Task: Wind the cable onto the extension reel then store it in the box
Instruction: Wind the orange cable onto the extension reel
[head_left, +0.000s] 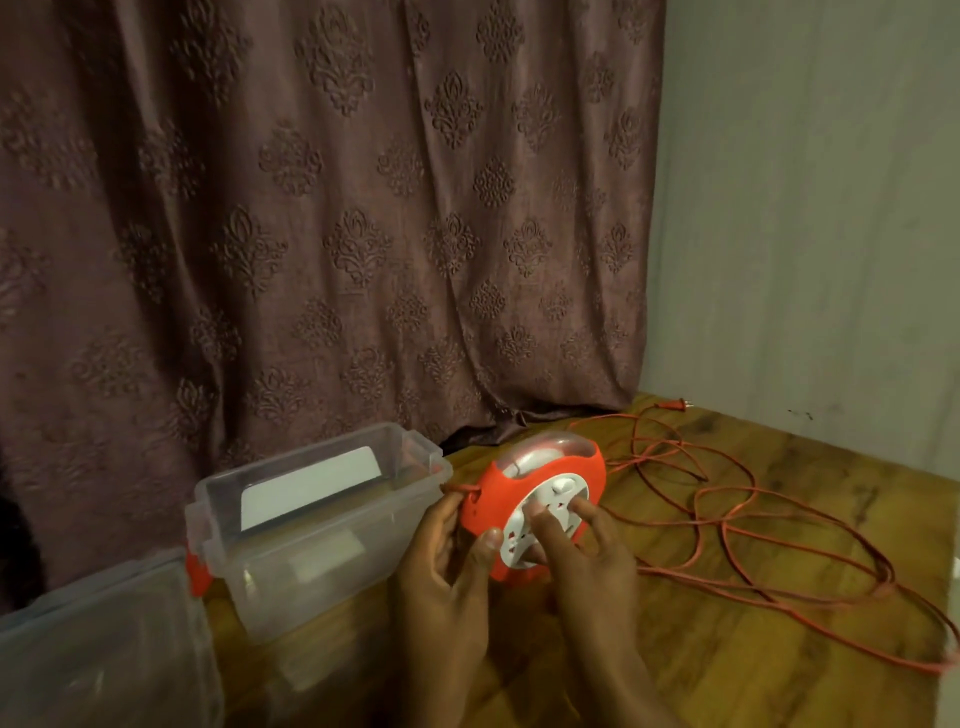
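A patterned curtain (322, 218) hangs behind the wooden worktop (727, 649), where a clear plastic box (317, 525) stands open just left of the red and white reel (540, 499), with its lid (98, 654) lying nearer on the left. The orange cable (737, 525) sprawls in loose loops across the worktop to the right, its plug (675, 404) near the wall. The left hand (447, 566) grips the reel's red rim, thumb on the front, while the right hand (592, 561) has its fingers (545, 530) spread on the white centre disc.
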